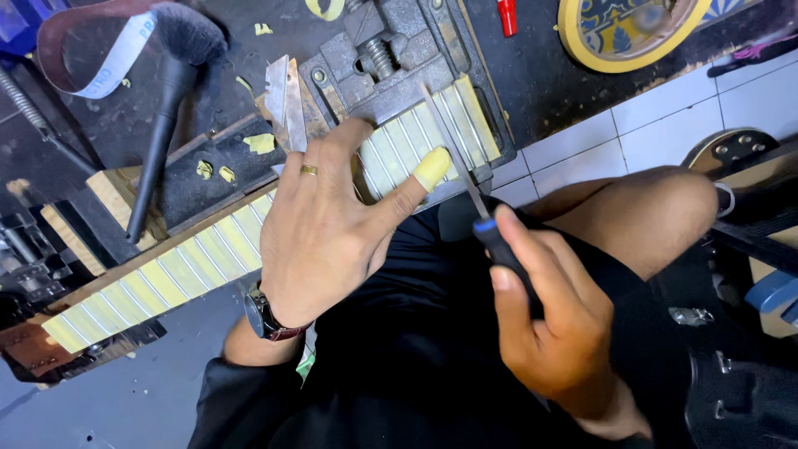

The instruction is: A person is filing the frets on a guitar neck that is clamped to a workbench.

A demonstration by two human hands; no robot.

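Guitar neck (208, 258) taped in yellow between its frets lies slantwise across your bench (549, 91), its long axis running from the lower left corner up toward the vise (399, 58) at the top middle. Your left hand (324, 233) lies spread flat on the neck, fingers loose and gripping nothing, the thumb (capped in yellow tape) pointing up and right onto the frets. Your right hand (549, 324) is closed around the dark handle of a thin file (457, 158), whose blade points up and left, crossing the upper frets near the bench's front edge just beside the taped thumb. A black brush (170, 100) stands well apart by the far left edge, and a roll of tape (628, 29) sits at the top right. Bare bench shows between the vise and that roll; your knees crowd the near side.
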